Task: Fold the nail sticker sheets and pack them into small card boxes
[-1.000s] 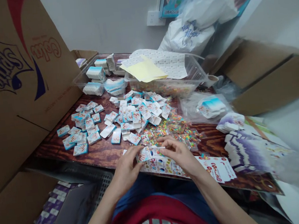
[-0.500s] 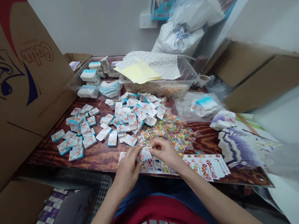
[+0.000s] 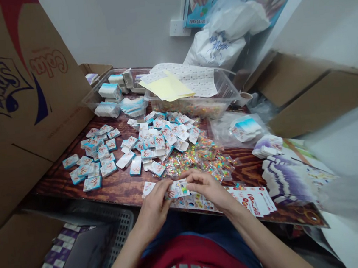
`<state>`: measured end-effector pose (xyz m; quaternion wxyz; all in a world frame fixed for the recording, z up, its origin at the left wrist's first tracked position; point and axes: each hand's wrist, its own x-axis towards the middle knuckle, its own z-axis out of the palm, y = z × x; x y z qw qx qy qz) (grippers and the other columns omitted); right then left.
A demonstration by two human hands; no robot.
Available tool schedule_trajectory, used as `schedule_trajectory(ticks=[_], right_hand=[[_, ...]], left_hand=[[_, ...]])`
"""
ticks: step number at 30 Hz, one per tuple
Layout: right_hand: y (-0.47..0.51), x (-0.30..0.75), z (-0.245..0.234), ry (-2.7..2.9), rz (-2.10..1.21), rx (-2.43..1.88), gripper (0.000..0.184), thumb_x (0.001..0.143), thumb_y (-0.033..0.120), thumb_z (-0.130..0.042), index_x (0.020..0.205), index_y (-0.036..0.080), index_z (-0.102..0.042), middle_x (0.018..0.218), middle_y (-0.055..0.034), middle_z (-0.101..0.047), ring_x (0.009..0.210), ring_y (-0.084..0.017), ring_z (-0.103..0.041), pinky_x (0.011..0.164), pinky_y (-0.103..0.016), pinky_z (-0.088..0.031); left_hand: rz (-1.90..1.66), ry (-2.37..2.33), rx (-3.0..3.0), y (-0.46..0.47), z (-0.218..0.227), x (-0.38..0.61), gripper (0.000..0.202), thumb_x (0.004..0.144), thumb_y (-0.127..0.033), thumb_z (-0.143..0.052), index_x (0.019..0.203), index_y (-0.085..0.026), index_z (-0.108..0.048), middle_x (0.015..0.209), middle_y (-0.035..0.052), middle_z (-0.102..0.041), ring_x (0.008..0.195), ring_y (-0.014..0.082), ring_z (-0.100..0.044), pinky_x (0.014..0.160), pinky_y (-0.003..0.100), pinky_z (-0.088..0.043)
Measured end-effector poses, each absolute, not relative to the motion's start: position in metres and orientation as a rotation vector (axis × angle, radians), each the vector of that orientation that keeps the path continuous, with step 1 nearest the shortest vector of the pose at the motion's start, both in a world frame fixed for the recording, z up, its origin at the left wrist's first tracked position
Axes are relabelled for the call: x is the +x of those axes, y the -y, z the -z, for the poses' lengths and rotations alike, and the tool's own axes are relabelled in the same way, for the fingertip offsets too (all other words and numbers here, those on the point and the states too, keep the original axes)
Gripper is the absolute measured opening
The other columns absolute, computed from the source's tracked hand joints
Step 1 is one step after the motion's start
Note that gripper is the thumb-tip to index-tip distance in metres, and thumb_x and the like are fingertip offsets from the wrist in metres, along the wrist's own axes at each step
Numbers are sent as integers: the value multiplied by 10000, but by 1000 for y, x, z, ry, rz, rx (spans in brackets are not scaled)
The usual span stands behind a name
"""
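Note:
My left hand [image 3: 154, 204] is closed around a small white printed box [image 3: 172, 190] near the table's front edge. At the right end of that box, my right hand [image 3: 208, 188] pinches a small clear packet with bright bits [image 3: 183, 187]; how far it sits inside the box I cannot tell. Just beyond my hands lies a heap of similar colourful packets [image 3: 197, 153]. To its left are piled small white and blue boxes [image 3: 159, 142], some with flaps up. Sticker sheets [image 3: 253, 198] lie under and to the right of my right hand.
Several small boxes [image 3: 99, 153] form a group on the left. Clear plastic trays [image 3: 226, 97] stand at the back, with paper sheets [image 3: 168, 88] on one. A large cardboard carton [image 3: 19, 104] borders the left side. Purple and white flat cartons [image 3: 279, 176] are stacked at right.
My right hand has shifted slightly right and down. The bright packet now shows at the box's end between my hands. The box stays in my left hand.

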<state>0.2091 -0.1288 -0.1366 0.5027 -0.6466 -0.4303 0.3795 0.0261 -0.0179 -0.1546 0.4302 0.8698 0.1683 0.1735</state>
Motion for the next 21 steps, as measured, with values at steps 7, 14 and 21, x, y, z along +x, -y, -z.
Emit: schedule_trajectory(ticks=[7,14,21], right_hand=[[112,206,130,1146,-696,-1639,179,794,154,-598,657,213,-696,847,-35,-650,874,-213,-582,822,-357,-415],[107,186,135,641,-685,-1398,147,794,329,-680,901,229,-679,760,15,-607,677,-155,-553,623,-267,-453],[113,185,151,504,-671,-1349,207,734,335,-754,849,222,-624,754,10,-611,719,-163,-568,656,-261,-451]], left_hand=[[-536,-631,1923,32,157,42,358,821,-163,-631,1165,-217,-547,1115,77,-623,1001,233,-636,887,398,-541],[-542,-820,1149,45,157,63,430,793,-447,-664,1087,-222,-446,1085,29,-534,494,95,-603,494,298,-563],[-471,-650,1480,32,146,55,382,867,-337,-604,1235,-235,-597,934,9,-559,658,103,-561,598,224,-504]])
